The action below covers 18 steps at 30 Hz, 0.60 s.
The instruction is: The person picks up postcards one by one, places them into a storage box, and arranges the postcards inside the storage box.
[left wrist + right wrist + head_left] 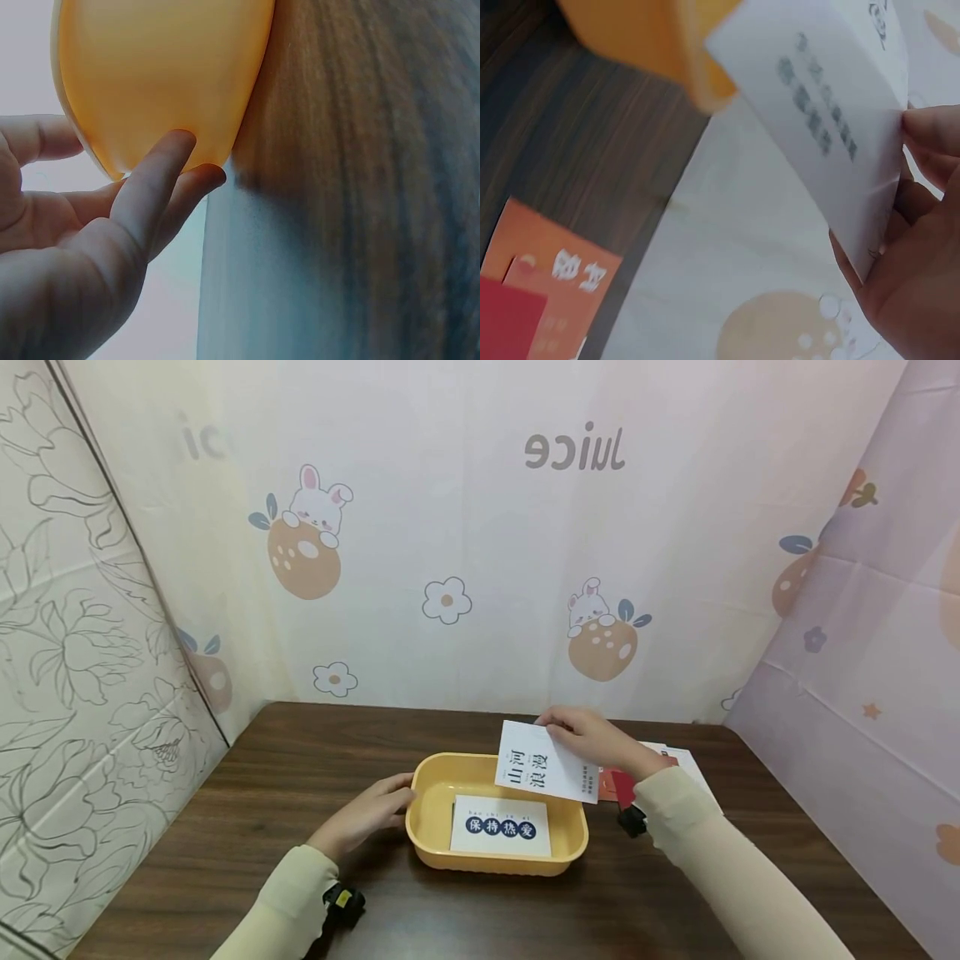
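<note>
A yellow plastic tray (423, 860) stands on the brown table. Inside it lies a white card (501, 843) with blue round characters. My left hand (367, 814) touches the tray's left end; in the left wrist view, extended fingers (154, 184) rest against its outside wall. Above the tray's right end, my right hand (588, 735) pinches another white card (543, 760) by its edge, with dark characters on its face. In the right wrist view the held card (817, 112) is tilted, thumb and fingers at its edge.
Right of the tray, partly under my right forearm, lie red and orange cards (611, 785) and white cards (693, 768). An orange card (570, 259) also shows in the right wrist view. Printed curtains (480, 527) hang behind the table (300, 743) and at both sides.
</note>
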Tool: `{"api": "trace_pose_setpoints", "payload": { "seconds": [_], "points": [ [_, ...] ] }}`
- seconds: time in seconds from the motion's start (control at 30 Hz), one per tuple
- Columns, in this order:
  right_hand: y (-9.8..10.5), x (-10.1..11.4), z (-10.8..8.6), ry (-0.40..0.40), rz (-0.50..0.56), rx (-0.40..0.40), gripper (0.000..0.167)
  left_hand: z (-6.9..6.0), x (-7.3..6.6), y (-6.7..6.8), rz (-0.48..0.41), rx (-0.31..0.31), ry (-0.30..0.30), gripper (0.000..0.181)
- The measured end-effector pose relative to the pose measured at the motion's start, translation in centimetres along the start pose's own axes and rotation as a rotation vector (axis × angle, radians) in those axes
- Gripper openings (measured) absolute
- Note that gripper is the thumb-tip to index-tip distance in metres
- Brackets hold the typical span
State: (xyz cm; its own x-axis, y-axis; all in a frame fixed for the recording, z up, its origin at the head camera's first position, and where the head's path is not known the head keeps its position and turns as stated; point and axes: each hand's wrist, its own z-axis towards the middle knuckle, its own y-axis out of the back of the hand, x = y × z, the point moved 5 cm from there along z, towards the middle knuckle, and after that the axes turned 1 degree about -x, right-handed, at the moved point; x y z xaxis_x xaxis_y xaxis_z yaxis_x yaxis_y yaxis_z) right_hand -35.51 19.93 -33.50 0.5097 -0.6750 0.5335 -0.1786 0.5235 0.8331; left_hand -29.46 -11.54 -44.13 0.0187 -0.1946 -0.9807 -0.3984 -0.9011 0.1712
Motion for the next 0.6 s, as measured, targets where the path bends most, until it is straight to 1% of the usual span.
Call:
{"api": "trace_pose_setpoints", "payload": {
  "seconds": [0.1, 0.23, 0.37, 0.5, 0.6],
  "points": [
    [-0.6, 0.9, 0.4, 0.026, -0.007, 0.029, 0.022, 0.0, -0.1, 0.0, 0.0, 0.001, -0.001, 0.053],
    [-1.2, 1.6, 0.7, 0.031, -0.01, 0.065, 0.024, 0.0, 0.0, 0.0, -0.001, 0.0, 0.003, 0.053],
    [-1.6, 2.3, 1.0, 0.041, -0.011, 0.085, 0.024, 0.0, 0.1, 0.0, 0.004, 0.002, 0.001, 0.053],
    [-2.2, 2.9, 1.3, 0.071, -0.026, 0.107, 0.024, -0.1, 0.2, 0.1, 0.009, -0.001, 0.002, 0.052],
    [-2.9, 3.1, 1.5, 0.059, -0.029, 0.143, 0.024, 0.0, 0.2, 0.0, 0.009, -0.001, 0.003, 0.052]
  ]
}}
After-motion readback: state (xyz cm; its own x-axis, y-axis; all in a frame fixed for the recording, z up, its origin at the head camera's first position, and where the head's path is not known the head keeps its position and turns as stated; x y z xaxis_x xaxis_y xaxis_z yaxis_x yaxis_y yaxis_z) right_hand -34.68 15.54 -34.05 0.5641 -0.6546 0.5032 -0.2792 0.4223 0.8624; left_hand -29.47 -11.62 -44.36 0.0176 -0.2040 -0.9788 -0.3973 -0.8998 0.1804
